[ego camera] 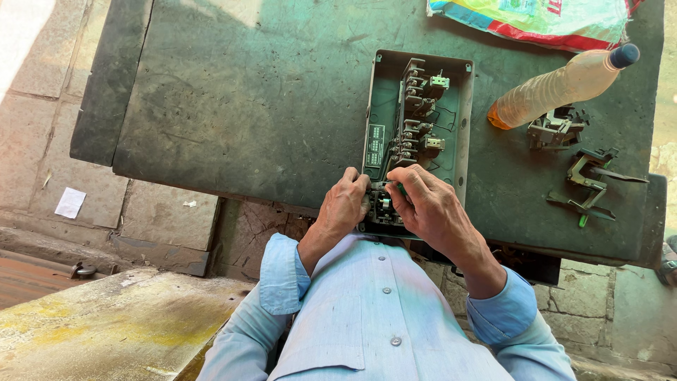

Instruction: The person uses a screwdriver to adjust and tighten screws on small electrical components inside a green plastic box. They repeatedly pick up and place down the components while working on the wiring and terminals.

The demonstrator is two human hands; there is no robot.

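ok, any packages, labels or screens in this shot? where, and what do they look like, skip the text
Label: small dark upright rectangle with pale print, stuck inside the open metal box, left of the parts, above the left hand and right hand.
Bag: crumpled plastic, white with red, blue and yellow, top right of the table.
Bottle: clear plastic, dark cap, lying below the bag; no label visible.
No screens.

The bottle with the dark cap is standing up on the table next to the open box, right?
Not quite. In the head view the bottle with the dark cap lies on its side on the table, right of the open box.
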